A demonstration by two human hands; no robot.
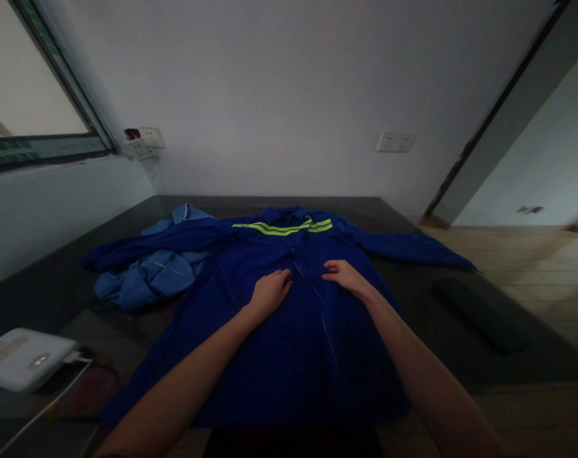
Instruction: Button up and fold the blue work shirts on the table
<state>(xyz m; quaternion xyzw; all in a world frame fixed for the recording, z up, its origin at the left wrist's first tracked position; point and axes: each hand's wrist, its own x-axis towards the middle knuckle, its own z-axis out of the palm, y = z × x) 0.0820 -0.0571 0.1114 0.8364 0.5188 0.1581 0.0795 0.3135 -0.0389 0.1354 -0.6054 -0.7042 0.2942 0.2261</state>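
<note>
At the near edge, hem: the lower end of a dark blue jacket (pixel 279 356), spread over the table (pixel 426 350) directly in front of the person.
Forearms: bare, reaching in from both lower corners over the cloth.
White box: a rounded device (pixel 28 356) at the left, with a white cable (pixel 55 399) running from its side toward the lower left corner.
Dark slab: a long, flat black object (pixel 479 315) lying on the table, right of the jacket and apart from it.
Left hand: palm down on the jacket front, the hand (pixel 271 291) has its fingers bent and close together; whether they pinch cloth, I cannot tell.
Right hand: across the pale front line (pixel 323 321), the hand (pixel 346 278) has curled fingers, thumb and forefinger narrowly parted; whether cloth is caught there is unclear.
Lighter garment: a crumpled paler blue piece (pixel 145 280), left of the jacket, partly under its left-hand sleeve (pixel 165 240).
Other sleeve: the opposite sleeve (pixel 417 249) stretches out to the table's right side.
Stripe: a yellow-green band (pixel 282 230) across the chest.
Collar: the collar (pixel 286 213), at the jacket's far end.
Wall: pale, with sockets (pixel 396 142) right of centre and more (pixel 150 137) at left.
</note>
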